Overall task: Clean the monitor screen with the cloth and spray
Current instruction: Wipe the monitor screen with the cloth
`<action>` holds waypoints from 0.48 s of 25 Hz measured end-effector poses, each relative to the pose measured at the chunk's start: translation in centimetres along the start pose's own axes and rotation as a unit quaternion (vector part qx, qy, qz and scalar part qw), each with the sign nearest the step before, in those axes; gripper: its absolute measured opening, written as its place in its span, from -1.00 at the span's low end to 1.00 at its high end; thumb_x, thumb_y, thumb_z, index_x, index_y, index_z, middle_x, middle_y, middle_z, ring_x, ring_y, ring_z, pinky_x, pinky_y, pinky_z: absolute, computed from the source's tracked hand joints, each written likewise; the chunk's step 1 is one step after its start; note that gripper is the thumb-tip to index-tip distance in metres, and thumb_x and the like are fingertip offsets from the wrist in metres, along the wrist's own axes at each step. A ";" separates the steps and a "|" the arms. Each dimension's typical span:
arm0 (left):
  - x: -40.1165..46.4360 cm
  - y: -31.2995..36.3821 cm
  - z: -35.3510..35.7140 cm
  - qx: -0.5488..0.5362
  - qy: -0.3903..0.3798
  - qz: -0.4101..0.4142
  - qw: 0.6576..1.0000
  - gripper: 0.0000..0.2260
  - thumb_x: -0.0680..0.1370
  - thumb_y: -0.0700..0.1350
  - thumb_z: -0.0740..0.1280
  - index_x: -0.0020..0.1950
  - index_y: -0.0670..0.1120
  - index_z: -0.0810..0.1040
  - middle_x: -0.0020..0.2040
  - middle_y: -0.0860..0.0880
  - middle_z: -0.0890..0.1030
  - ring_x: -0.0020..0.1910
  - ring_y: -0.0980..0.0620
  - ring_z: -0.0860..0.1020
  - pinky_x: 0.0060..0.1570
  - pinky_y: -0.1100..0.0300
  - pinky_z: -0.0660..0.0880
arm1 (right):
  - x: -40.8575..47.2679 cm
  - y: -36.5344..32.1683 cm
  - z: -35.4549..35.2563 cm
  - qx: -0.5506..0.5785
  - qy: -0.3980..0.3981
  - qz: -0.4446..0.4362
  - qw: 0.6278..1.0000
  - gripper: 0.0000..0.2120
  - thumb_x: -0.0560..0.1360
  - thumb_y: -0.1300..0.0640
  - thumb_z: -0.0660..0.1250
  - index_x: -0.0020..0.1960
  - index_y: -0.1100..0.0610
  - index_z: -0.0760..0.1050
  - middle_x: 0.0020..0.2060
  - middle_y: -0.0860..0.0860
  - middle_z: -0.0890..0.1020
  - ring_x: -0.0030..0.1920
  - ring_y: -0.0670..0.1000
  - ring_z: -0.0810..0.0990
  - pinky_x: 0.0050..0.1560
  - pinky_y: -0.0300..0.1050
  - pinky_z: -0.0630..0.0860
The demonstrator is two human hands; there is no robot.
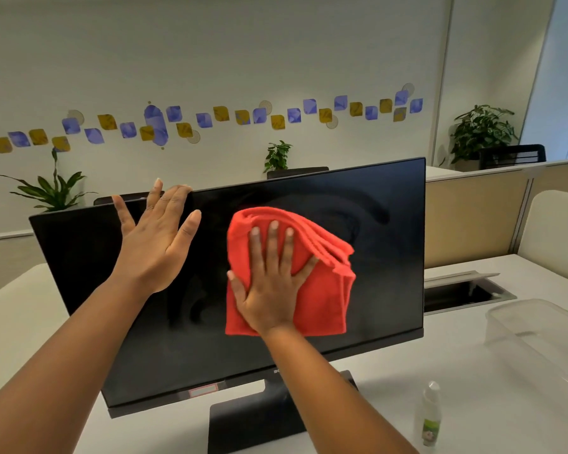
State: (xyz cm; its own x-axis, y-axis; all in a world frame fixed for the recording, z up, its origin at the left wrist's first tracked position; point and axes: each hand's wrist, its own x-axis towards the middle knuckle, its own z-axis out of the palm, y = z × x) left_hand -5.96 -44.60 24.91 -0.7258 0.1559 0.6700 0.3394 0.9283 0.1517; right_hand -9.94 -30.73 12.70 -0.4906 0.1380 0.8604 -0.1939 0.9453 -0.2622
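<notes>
A black monitor point(381, 257) with a dark screen stands on a white desk, tilted slightly back. My right hand point(271, 283) lies flat, fingers spread, pressing a folded red cloth point(322, 299) against the middle of the screen. My left hand point(154, 244) is open, its fingertips hooked over the monitor's top edge left of centre. A small clear spray bottle point(429, 416) with a green label stands upright on the desk at the lower right, apart from both hands.
A clear plastic box point(538, 332) sits on the desk point(20, 322) at the right. Behind it is an open cable hatch point(466, 291). The monitor's black base point(253, 421) is near the front. Partitions and potted plants stand behind.
</notes>
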 end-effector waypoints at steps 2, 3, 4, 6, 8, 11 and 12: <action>-0.1 0.0 -0.1 -0.007 0.001 -0.002 1.000 -0.25 0.41 0.32 -0.29 0.50 -0.03 0.02 0.53 0.00 0.07 0.41 0.27 -0.23 0.27 0.06 -0.57 | -1.3 -1.8 0.5 -0.015 -0.014 -0.084 0.996 -0.32 0.45 -0.28 -0.01 0.47 0.01 0.02 0.45 0.02 0.14 0.48 0.11 0.03 0.26 0.19 0.35; -0.1 -0.1 -0.1 -0.007 0.002 -0.003 1.000 -0.25 0.40 0.33 -0.29 0.50 -0.02 0.02 0.53 0.00 0.07 0.41 0.27 -0.23 0.27 0.06 -0.57 | -1.8 -2.4 0.7 -0.014 -0.015 -0.133 0.991 -0.33 0.46 -0.25 0.01 0.47 0.03 0.03 0.45 0.03 0.14 0.49 0.10 0.01 0.29 0.03 0.35; -0.1 -0.1 -0.2 -0.004 0.001 -0.004 1.000 -0.24 0.40 0.33 -0.29 0.50 -0.02 0.02 0.53 0.00 0.07 0.42 0.27 -0.23 0.27 0.06 -0.57 | -2.1 -2.9 1.0 -0.003 -0.017 -0.180 0.984 -0.35 0.48 -0.21 0.04 0.47 0.05 0.03 0.47 0.05 0.13 0.50 0.09 -0.05 0.40 -0.04 0.20; -0.1 -0.1 -0.2 0.005 -0.001 -0.001 1.000 -0.24 0.39 0.34 -0.29 0.50 -0.01 0.02 0.54 0.01 0.07 0.42 0.26 -0.23 0.27 0.06 -0.57 | -2.3 -2.9 1.1 0.023 -0.033 -0.232 0.972 -0.38 0.51 -0.12 0.09 0.48 0.07 0.00 0.50 0.06 0.08 0.51 0.04 -0.10 0.49 -0.10 -0.12; -0.1 0.0 -0.2 0.006 -0.005 0.003 1.000 -0.24 0.39 0.34 -0.28 0.50 -0.01 0.00 0.54 0.01 0.05 0.41 0.26 -0.24 0.27 0.05 -0.56 | -2.1 -1.7 1.0 0.049 -0.026 -0.220 0.974 -0.42 0.50 -0.05 0.11 0.47 0.05 0.07 0.47 0.04 0.10 0.50 0.02 0.00 0.48 -0.18 -0.16; 0.1 0.0 0.0 0.007 -0.011 0.004 1.000 -0.29 0.43 0.31 -0.24 0.50 -0.01 0.00 0.54 0.01 0.04 0.40 0.26 -0.26 0.29 0.03 -0.55 | -1.5 2.1 0.2 0.037 0.023 -0.097 0.994 -0.44 0.44 -0.08 0.11 0.42 0.04 0.20 0.41 0.04 0.28 0.43 0.09 0.15 0.44 -0.04 0.14; 0.1 -0.1 0.0 0.008 -0.011 0.003 1.000 -0.33 0.45 0.28 -0.21 0.50 -0.01 0.00 0.54 0.01 0.03 0.40 0.25 -0.26 0.29 0.02 -0.54 | -1.1 3.7 -0.2 0.015 0.034 -0.032 0.999 -0.43 0.43 -0.10 0.10 0.41 0.04 0.22 0.40 0.07 0.35 0.41 0.10 0.19 0.31 0.15 0.32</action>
State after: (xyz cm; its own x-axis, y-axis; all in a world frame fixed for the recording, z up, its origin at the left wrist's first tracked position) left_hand -6.12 -44.66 24.95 -0.7369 0.1678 0.6549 0.3333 0.9329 0.1360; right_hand -9.92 -27.31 10.91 -0.4176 0.0991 0.9032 -0.2478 0.9439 -0.2182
